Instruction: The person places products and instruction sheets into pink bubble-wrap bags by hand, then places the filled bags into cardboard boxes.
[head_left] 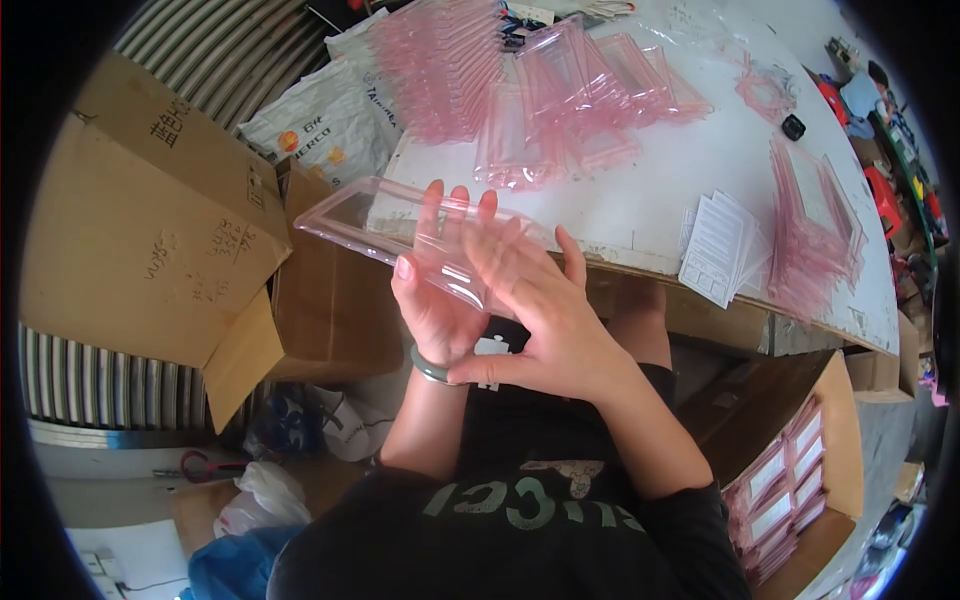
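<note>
A clear plastic pouch with pink edges (375, 218) is held above the table's near edge, tilted, its far end pointing left. My left hand (440, 310), with a bangle at the wrist, grips it between the thumb in front and the fingers behind. Across the pouch's right end lies my right hand (550, 310), palm toward the plastic, fingers stretched out and slightly blurred. Part of the pouch is hidden behind this hand. Beyond it, on the white table (640, 215), lie a spread pile of similar pouches (580, 100) and a taller overlapping stack (440, 75).
Printed white cards (720, 245) lie near the table's front edge, beside filled pink pouches (815, 225). A small black object (793, 127) sits farther back. At left stands a large cardboard box (150, 220); at lower right, an open carton (835, 450) holds packed pouches.
</note>
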